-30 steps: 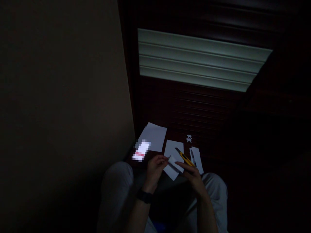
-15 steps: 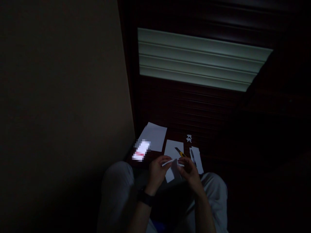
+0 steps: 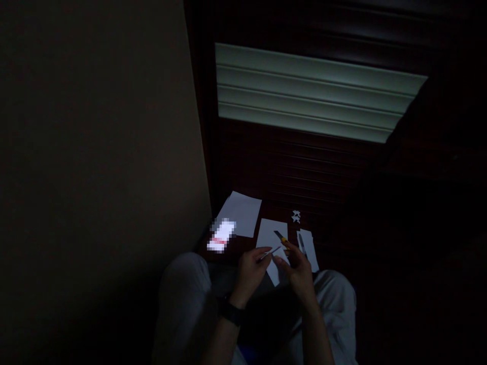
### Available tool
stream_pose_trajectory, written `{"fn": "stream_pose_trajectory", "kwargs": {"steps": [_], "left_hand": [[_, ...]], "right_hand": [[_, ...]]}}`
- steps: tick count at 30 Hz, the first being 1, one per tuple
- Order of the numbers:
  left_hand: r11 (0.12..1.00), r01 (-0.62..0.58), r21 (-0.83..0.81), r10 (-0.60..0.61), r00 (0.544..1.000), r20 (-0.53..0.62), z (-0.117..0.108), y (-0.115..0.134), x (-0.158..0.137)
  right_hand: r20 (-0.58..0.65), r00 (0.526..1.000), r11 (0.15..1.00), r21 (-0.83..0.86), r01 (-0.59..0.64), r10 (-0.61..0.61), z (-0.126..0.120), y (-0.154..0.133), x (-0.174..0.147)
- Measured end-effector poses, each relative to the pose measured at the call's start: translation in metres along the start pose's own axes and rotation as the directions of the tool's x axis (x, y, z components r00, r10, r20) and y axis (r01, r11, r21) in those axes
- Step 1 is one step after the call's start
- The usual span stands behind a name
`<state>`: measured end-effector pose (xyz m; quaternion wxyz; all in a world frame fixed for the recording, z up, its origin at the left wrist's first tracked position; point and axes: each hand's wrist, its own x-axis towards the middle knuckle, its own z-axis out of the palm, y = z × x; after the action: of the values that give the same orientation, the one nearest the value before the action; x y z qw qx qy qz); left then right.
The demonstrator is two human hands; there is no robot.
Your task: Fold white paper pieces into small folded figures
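Low in the head view, my left hand (image 3: pixel 252 268) and my right hand (image 3: pixel 297 268) are close together, both closed on a folded piece of white paper (image 3: pixel 280 257). The left fingers pinch its left edge, while the right thumb and fingers grip its right side. Part of the paper hangs below the fingers. Just beyond the right hand lies a yellow utility knife (image 3: pixel 281 236), its blade pointing away to the left. The knife rests on a white sheet (image 3: pixel 271 230). Dim light hides the finer folds.
A larger stack of white paper (image 3: pixel 243 213) lies at the back left, beside a bright, pixelated phone-like rectangle (image 3: pixel 221 236). To the right a pen (image 3: pixel 302 243) rests on white paper strips (image 3: pixel 310 251). Small paper scraps (image 3: pixel 296 217) lie behind. A slatted panel (image 3: pixel 304 167) rises beyond.
The paper between my hands has been turned and its shape looks different. My left hand has shifted slightly right, nearer the right hand. The knife and other papers stay put.
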<state>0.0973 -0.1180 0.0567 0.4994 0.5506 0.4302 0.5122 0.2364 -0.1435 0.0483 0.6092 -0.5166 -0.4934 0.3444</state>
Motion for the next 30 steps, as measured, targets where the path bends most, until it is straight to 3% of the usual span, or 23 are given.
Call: {"fn": "stream_pose_trajectory", "kwargs": {"steps": [5, 10, 21, 30], "left_hand": [[0.995, 0.092, -0.028, -0.091, 0.995, 0.041, 0.000, -0.002, -0.002], [0.996, 0.083, -0.017, -0.081, 0.995, 0.063, 0.002, -0.004, -0.003], [0.991, 0.122, -0.056, -0.118, 0.990, 0.076, -0.002, -0.001, -0.004], [0.992, 0.119, -0.035, -0.115, 0.988, 0.106, 0.002, 0.007, -0.005]], "right_hand": [[-0.068, 0.997, 0.991, -0.130, 0.028, -0.037, 0.001, 0.003, 0.001], [-0.067, 0.995, 0.973, -0.223, 0.060, -0.076, 0.000, 0.002, 0.000], [0.033, 0.991, 0.953, -0.271, 0.133, -0.128, 0.000, -0.012, -0.003], [-0.005, 0.987, 0.951, -0.270, 0.151, -0.159, -0.001, -0.007, -0.002]]}}
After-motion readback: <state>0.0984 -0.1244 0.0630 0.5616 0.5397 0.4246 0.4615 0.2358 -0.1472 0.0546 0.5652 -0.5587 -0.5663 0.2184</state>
